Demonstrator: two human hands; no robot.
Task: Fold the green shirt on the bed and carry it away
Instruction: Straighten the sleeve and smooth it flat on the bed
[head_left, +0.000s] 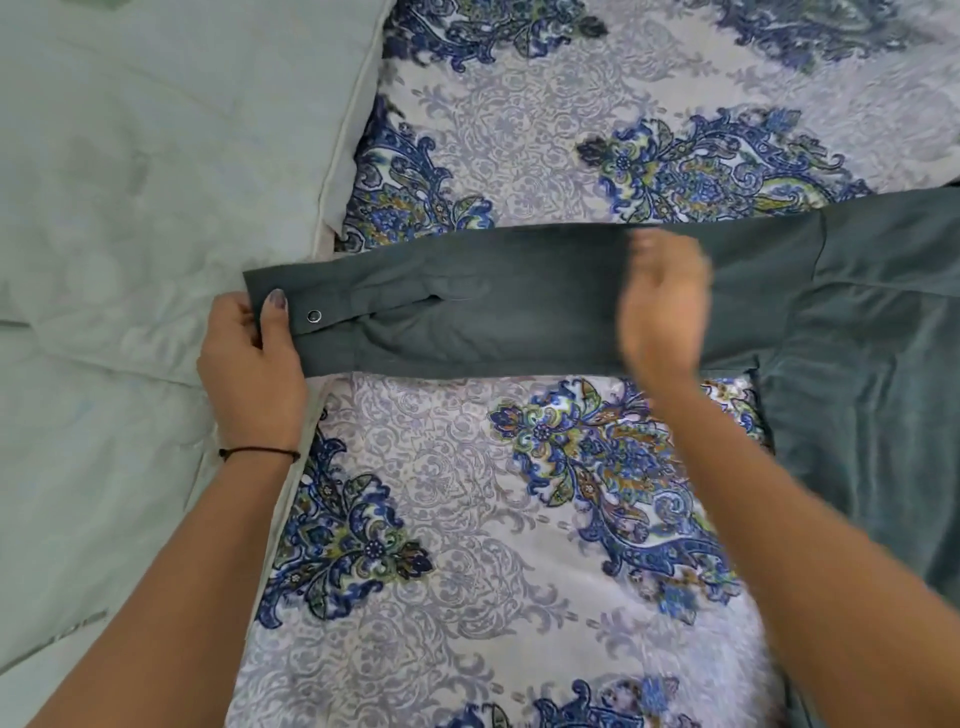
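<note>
Now | shirt (872, 322) lies on bed (467, 519), sleeve (493, 312) stretched out to L | L hand (254, 358) pinches cuff (332, 293), thumb on top | R hand (665, 306) blurred, fingers loose over mid-sleeve, grips nothing

Both arms were bare and reached up from the bottom of the view. The left hand (249, 353) was curled. Its thumb and fingers pinched the end of the green shirt (519, 306) sleeve. The thumb lay on top, with its nail showing. A thin black band (260, 453) sat around the left wrist. The right hand (662, 306) looked blurry. It was over the middle of the sleeve, with its fingers straight, close together and pointing away from the person.
</note>
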